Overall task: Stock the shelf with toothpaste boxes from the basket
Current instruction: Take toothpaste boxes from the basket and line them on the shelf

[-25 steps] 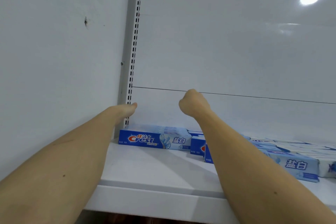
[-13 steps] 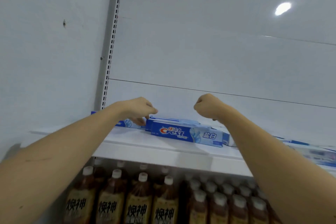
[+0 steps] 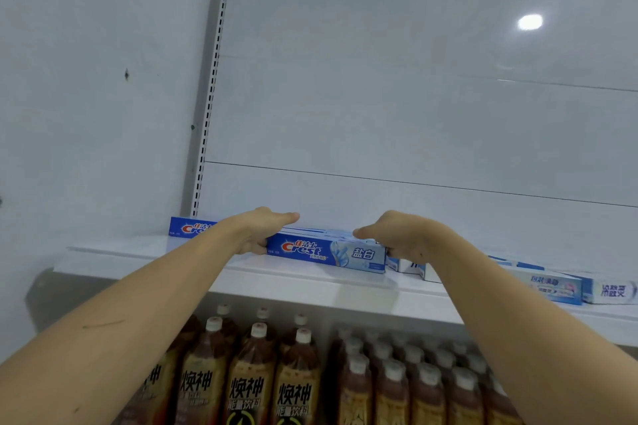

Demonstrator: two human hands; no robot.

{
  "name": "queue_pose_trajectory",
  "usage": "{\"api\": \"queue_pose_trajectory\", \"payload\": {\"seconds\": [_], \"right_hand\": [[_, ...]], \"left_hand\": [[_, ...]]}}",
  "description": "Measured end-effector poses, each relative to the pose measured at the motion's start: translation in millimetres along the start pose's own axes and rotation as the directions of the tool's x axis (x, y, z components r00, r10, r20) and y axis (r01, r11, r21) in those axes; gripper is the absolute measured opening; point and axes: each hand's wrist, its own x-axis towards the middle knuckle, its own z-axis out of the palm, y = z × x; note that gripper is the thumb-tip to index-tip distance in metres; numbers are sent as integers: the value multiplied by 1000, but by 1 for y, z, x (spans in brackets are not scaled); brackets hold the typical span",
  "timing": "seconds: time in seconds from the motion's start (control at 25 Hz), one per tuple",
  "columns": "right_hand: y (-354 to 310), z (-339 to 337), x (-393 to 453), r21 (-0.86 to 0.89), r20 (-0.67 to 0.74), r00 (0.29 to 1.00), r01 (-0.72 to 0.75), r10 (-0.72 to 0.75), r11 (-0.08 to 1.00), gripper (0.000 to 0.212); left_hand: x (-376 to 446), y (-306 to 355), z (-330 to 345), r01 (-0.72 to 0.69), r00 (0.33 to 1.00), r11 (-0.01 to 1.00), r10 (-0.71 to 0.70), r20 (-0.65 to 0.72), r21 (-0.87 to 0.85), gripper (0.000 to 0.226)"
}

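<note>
Gripping toothpaste box (image 3: pixel 326 252) ends, both hands' fingers clamped, more boxes (image 3: pixel 552 283) right, bottles (image 3: pixel 297 376) below

Left hand (image 3: pixel 257 229) hides far toothpaste box (image 3: pixel 188 227) partly.

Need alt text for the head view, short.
Both hands hold a blue Crest toothpaste box by its ends on a white shelf, left hand and right hand. More boxes lie to the right; bottled drinks stand below.
</note>
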Motion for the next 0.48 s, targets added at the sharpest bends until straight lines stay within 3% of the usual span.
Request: {"api": "queue_pose_trajectory", "payload": {"seconds": [0.28, 0.4, 0.48], "right_hand": [[0, 9, 15, -320, -3, 1000, -30, 31, 947, 63], [-1, 13, 23, -380, -45, 998, -51, 36, 924, 60], [-2, 14, 27, -385, -57, 998, -55, 36, 921, 59]], "left_hand": [[6, 2, 9, 2, 994, 998, 5, 107, -63, 45], [10, 2, 0, -52, 990, 988, 32, 140, 145, 54], [16, -1, -7, -85, 996, 932, 83, 22, 353, 66]]}}
